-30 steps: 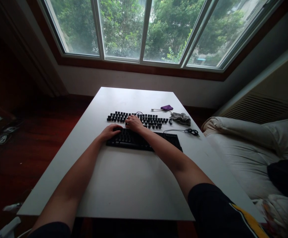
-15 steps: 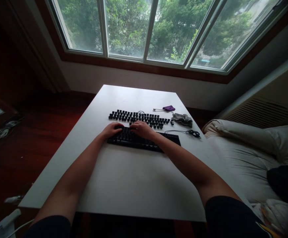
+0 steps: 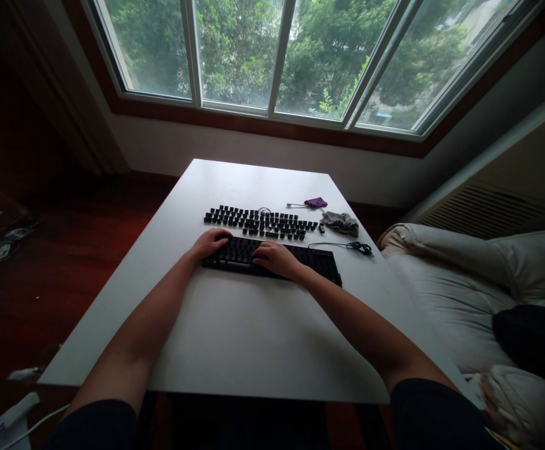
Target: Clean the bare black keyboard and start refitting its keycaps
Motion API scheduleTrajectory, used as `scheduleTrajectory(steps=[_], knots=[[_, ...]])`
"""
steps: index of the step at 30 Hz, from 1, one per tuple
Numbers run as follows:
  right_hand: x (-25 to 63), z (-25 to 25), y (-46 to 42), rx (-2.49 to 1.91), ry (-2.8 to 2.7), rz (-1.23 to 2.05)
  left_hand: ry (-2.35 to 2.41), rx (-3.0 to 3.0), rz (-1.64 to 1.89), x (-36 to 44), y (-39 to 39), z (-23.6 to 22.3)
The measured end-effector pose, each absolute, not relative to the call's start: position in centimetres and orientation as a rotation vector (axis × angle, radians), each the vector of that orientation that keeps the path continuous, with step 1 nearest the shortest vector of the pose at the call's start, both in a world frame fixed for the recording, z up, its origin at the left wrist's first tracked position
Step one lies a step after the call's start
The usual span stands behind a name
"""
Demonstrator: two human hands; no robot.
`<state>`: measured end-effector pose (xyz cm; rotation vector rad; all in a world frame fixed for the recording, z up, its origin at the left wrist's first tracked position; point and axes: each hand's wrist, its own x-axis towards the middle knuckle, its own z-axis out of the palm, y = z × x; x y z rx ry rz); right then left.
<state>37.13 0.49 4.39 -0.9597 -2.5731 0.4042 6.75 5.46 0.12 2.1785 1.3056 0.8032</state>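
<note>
A black keyboard [image 3: 312, 261] lies across the white table, its middle partly hidden by my right hand. My left hand [image 3: 210, 242] grips the keyboard's left end, fingers bent over its far corner. On the middle of the keyboard is my right hand [image 3: 275, 257], fingers curled down and close together over the near rows. Anything between those fingertips is too small to make out. Just behind the keyboard, loose black keycaps [image 3: 272, 222] stand in rows.
Right of the keycaps lie a grey cloth [image 3: 340, 222], a purple cloth [image 3: 315, 202], a thin stick [image 3: 295, 205] and a coiled black cable [image 3: 359, 247]. The white table [image 3: 254, 337] stands beside a pale sofa [image 3: 432, 287], with a window [image 3: 272, 56] beyond.
My right hand has moved toward me and slightly right, from the keyboard's far rows to its near rows. More of the keys and keycaps show. My left hand stays at the left end.
</note>
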Motion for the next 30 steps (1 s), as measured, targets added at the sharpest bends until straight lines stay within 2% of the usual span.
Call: scheduleTrajectory(steps=[8, 17, 30], knots=[[35.5, 3.7, -1.3, -1.086, -2.635, 0.150, 1.303, 2.170, 0.803, 6.7, 5.3, 0.3], [35.3, 3.8, -1.3, -1.131, -2.602, 0.251, 1.315, 2.164, 0.796, 6.8, 5.4, 0.2], [34.9, 4.2, -1.9, -1.242, -2.617, 0.183, 1.305, 2.172, 0.820, 6.8, 5.5, 0.1]])
